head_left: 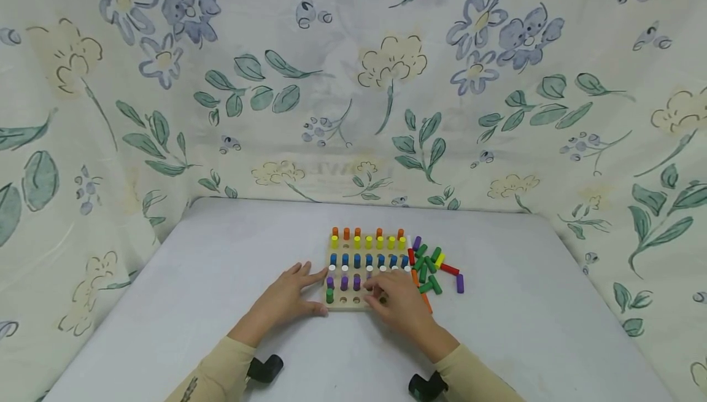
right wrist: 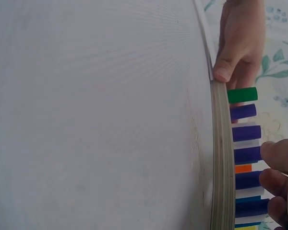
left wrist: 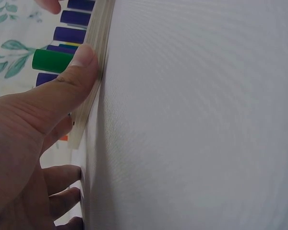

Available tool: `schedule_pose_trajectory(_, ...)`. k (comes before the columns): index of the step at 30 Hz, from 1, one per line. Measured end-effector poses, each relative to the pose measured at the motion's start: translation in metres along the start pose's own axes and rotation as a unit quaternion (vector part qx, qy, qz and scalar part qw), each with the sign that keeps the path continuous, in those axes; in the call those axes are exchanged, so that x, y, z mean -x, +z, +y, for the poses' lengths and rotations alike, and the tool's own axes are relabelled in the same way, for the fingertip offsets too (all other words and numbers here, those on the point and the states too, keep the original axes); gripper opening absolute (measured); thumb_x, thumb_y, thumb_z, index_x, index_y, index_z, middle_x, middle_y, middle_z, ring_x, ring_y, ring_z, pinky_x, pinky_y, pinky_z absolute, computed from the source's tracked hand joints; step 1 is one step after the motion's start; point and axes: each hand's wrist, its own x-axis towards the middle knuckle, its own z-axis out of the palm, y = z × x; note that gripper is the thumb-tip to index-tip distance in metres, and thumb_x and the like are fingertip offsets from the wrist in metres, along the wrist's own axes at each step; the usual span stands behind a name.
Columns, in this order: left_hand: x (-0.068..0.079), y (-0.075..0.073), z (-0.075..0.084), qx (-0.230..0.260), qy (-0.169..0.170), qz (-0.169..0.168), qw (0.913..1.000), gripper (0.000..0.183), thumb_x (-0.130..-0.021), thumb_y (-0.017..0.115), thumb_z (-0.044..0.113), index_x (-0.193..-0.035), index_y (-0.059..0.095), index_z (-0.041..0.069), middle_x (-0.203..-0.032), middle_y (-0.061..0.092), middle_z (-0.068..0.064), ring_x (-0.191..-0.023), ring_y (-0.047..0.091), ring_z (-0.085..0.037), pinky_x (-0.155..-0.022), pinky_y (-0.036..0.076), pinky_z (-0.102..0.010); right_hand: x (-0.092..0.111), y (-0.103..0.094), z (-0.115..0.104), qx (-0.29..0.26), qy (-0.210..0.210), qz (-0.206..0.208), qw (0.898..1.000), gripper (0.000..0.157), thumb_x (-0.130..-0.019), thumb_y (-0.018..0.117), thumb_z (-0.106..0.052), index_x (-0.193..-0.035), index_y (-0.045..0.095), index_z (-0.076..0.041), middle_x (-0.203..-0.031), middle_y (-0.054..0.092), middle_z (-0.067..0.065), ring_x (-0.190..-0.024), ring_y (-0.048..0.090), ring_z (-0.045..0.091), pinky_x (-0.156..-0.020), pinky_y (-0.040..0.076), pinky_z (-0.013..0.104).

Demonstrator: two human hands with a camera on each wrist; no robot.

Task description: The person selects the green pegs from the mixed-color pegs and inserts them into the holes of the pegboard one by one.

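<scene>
A wooden pegboard lies on the table with rows of coloured pegs. My left hand steadies its left side, thumb at the front corner and index finger on the side edge. Close to that thumb stands a green peg. Over the front right part of the board is my right hand, fingers bent. In the right wrist view its thumb and fingertips are right at the tops of purple pegs; I cannot tell whether they pinch one. That hand hides part of the purple and green rows.
Loose pegs, mostly green, with red, orange, yellow and purple ones, lie scattered right of the board. Orange, yellow, blue and white pegs fill back rows. A floral curtain hangs behind the table.
</scene>
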Motion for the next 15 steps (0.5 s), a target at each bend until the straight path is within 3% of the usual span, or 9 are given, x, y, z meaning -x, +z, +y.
schedule_pose_trajectory(15, 0.0008, -0.0002, 0.0003, 0.006, 0.014, 0.008, 0.9998, 0.092, -0.071, 0.084, 0.057, -0.151, 0.052, 0.024, -0.159, 0.036, -0.025, -0.147, 0.027, -0.051, -0.109, 0.033, -0.072, 0.0061, -0.0097, 0.0054, -0.005, 0.006, 0.004, 1.0, 0.015, -0.09, 0.079, -0.024, -0.104, 0.075, -0.019, -0.08, 0.059, -0.015, -0.078, 0.05, 0.006, -0.08, 0.047, 0.035)
